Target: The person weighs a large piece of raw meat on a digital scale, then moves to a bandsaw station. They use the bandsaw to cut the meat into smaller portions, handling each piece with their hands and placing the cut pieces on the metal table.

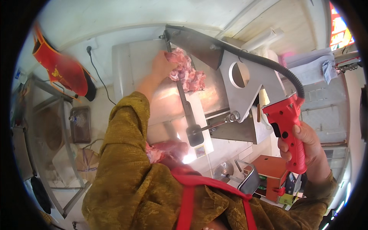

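Note:
My right hand [309, 143] is closed around the red pistol-style handle [287, 132] of a metal cutting machine's arm. A black corrugated cable runs from that handle along the grey steel arm [198, 46]. At the machine's far end, my left hand [162, 66] touches a heap of pink raw meat pieces [187, 72]; its fingers are partly hidden, and whether it grips a piece is unclear. The heap lies by the narrow metal bar [184, 100] on the steel work surface [132, 66]. A larger piece of raw meat [169, 149] lies close to my body.
A steel box [235, 126] sits beneath the arm. Further right are a metal-framed chair [248, 181] and an orange-brown desk [267, 165]. On the left stand a metal frame [66, 120] and a dark tray [80, 125]. A red apron [66, 74] hangs near a plugged-in cable [97, 72].

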`<state>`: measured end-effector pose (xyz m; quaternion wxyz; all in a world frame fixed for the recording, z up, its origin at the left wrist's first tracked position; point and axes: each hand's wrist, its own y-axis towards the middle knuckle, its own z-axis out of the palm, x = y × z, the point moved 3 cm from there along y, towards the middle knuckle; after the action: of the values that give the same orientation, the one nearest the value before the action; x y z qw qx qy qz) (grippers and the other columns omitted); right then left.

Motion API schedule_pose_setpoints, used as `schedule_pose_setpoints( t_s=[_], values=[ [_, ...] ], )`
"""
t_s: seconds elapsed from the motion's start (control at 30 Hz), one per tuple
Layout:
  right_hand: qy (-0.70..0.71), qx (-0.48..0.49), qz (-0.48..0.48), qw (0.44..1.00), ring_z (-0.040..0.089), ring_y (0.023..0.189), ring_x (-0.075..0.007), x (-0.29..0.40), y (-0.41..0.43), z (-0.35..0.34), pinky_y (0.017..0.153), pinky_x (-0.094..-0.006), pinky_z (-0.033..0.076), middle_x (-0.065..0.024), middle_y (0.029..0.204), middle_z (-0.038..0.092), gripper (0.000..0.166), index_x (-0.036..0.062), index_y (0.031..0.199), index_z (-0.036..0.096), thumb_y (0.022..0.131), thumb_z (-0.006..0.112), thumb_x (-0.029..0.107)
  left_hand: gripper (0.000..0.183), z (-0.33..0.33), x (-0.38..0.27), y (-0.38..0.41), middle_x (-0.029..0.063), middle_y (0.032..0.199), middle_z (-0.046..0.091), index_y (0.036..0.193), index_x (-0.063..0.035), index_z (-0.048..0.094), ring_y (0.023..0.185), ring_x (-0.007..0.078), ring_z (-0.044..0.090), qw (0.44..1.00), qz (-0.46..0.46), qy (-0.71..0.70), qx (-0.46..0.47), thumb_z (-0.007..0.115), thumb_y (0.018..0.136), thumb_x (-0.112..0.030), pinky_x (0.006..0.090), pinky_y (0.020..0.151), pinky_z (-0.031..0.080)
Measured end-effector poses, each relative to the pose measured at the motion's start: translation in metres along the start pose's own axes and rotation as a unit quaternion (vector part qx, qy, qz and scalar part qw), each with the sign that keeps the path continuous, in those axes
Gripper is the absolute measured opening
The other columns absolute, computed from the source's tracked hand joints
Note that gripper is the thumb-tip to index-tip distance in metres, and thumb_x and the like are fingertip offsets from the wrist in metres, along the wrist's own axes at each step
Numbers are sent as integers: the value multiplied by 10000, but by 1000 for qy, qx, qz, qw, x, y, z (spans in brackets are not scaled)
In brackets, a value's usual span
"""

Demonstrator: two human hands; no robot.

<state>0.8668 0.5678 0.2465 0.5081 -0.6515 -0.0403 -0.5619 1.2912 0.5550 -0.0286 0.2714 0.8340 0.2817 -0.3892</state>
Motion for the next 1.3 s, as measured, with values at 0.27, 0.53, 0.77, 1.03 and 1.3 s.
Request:
schedule_pose_setpoints(
  t_s=[0.27, 0.53, 0.77, 1.03, 1.3],
  values=[
    [-2, -5, -6, 1000, 558, 502, -199, 2, -2, 9, 448, -279, 465, -141, 694, 572, 558, -9, 1084, 467, 765, 721, 371, 492, 27, 1, -6, 166, 1154, 535, 1114, -30, 585, 1106, 304, 488, 986, 75, 142, 36, 711, 671, -200, 385, 940, 419],
    [6, -11, 6, 1000, 562, 504, -198, 3, -3, 10, 453, -279, 469, -139, 697, 578, 564, -24, 1110, 465, 760, 722, 335, 663, 8, 7, -20, 188, 1223, 497, 1284, -30, 455, 1166, 347, 449, 997, 56, 51, 3, 684, 688, -208, 399, 990, 379],
    [4, 17, 38, 999, 541, 486, -191, 7, 4, 13, 448, -279, 472, -124, 682, 567, 501, -53, 1131, 498, 762, 673, 236, 602, -20, 30, -63, 194, 1268, 477, 1270, -37, 466, 1199, 350, 423, 993, 44, 60, -96, 669, 736, -227, 404, 1010, 348],
    [4, 7, 54, 999, 500, 456, -184, 5, 2, 12, 438, -265, 450, -109, 641, 549, 428, -51, 1058, 539, 737, 661, 203, 529, -89, 53, -144, 159, 1202, 509, 1238, -57, 495, 1127, 314, 476, 989, -18, -1, -144, 671, 751, -169, 383, 950, 388],
    [-17, 11, 50, 999, 493, 437, -182, 7, 0, 15, 427, -258, 427, -92, 623, 542, 399, -42, 1033, 543, 743, 649, 210, 493, -148, 80, -200, 98, 1196, 506, 1233, -59, 504, 1086, 230, 499, 978, -71, 7, -198, 648, 764, -107, 333, 858, 411]
  ],
)
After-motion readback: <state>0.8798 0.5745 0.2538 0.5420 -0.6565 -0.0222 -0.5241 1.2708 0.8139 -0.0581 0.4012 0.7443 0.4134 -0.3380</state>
